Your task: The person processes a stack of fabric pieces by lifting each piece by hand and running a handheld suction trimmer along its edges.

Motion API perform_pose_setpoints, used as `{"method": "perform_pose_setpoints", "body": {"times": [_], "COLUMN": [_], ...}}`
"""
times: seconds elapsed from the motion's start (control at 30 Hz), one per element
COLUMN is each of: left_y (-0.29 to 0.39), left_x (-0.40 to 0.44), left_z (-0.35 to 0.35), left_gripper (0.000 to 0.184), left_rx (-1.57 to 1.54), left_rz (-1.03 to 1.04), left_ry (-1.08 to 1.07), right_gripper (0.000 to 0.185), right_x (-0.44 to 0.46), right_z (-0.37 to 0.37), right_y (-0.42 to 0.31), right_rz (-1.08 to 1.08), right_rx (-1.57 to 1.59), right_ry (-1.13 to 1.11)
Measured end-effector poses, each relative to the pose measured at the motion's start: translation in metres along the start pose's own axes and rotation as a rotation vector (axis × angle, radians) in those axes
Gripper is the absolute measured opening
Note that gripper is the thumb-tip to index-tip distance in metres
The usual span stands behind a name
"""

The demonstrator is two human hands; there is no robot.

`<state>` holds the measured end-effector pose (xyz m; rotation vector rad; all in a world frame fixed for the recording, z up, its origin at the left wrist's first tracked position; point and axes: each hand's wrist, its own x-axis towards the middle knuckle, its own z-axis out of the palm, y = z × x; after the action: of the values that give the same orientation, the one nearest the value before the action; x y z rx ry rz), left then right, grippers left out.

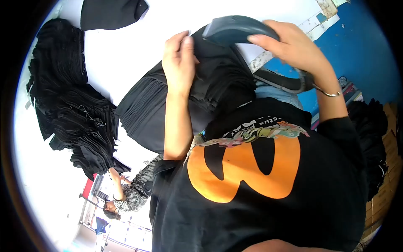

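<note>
My right hand (289, 44) is wrapped round the back end of a dark grey-green handheld device (239, 30) with a smooth rounded body; I cannot make out its kind. Its front end points left, over the far end of a fanned stack of black fabric pieces (147, 96). At the left edge of that far end is my left hand (180, 63), slightly blurred, its fingers curled together and the thumb alongside. Whatever those fingers hold, if anything, is hidden. Below my right wrist hangs a black strap or cord (285, 82).
Another long pile of black fabric pieces (71, 96) lies on the white table (113, 54) to the left. One black piece (111, 12) is at the far edge. A person in a patterned top (134, 195) stands beyond the pile. Dark bundled fabric (369, 130) is at right, by the blue floor (361, 54).
</note>
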<state>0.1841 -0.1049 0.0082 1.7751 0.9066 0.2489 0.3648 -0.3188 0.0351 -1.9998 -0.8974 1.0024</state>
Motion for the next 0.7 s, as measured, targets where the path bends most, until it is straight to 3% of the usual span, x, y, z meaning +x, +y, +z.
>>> {"method": "perform_pose_setpoints", "body": {"times": [0.07,0.13,0.23,0.27,0.3,0.33,0.4,0.47,0.5,0.53,0.57,0.6,0.67,0.7], "left_y": [-0.008,0.000,-0.002,-0.001,0.000,0.001,0.003,0.012,0.010,0.006,0.006,0.006,-0.002,0.010], "left_x": [0.008,0.001,-0.003,-0.002,-0.004,-0.006,-0.006,-0.010,-0.012,-0.016,-0.022,-0.018,-0.004,-0.001], "left_z": [0.002,0.005,0.005,0.007,0.009,0.010,0.006,-0.011,-0.024,-0.036,-0.044,-0.038,-0.013,-0.005], "left_gripper": [0.016,0.015,0.019,0.020,0.021,0.021,0.019,0.011,0.009,0.007,0.008,0.013,0.019,0.024], "left_rx": [0.369,0.340,0.266,0.298,0.330,0.329,0.337,0.462,0.291,0.119,-0.158,-0.135,0.319,0.496], "left_rz": [0.419,0.344,0.209,0.244,0.277,0.273,0.358,0.635,0.536,0.433,0.044,-0.111,0.157,0.332], "left_ry": [-0.025,0.014,0.090,0.087,0.080,0.076,0.110,0.076,-0.051,-0.176,-0.243,-0.168,0.028,-0.035], "right_gripper": [0.046,0.046,0.044,0.043,0.043,0.043,0.044,0.044,0.046,0.045,0.045,0.045,0.046,0.047], "right_x": [0.009,0.008,-0.012,-0.015,-0.010,-0.002,0.011,0.008,0.003,-0.004,-0.010,-0.013,0.001,0.008], "right_z": [0.005,-0.004,-0.019,-0.019,-0.009,0.001,0.011,0.004,-0.004,-0.016,-0.017,-0.017,0.006,0.011], "right_y": [-0.004,-0.017,-0.010,-0.008,0.005,0.003,-0.007,-0.019,-0.018,-0.016,-0.013,-0.011,0.005,-0.004], "right_rz": [0.013,0.083,0.120,0.153,-0.051,-0.060,-0.020,0.094,-0.002,0.129,0.168,0.208,-0.084,-0.048], "right_rx": [0.039,0.216,0.179,0.139,0.007,-0.098,-0.044,0.139,0.137,0.133,0.142,0.148,-0.110,-0.128], "right_ry": [0.027,0.233,0.104,0.022,0.022,-0.023,0.046,0.163,0.231,0.130,0.072,0.016,0.043,0.023]}}
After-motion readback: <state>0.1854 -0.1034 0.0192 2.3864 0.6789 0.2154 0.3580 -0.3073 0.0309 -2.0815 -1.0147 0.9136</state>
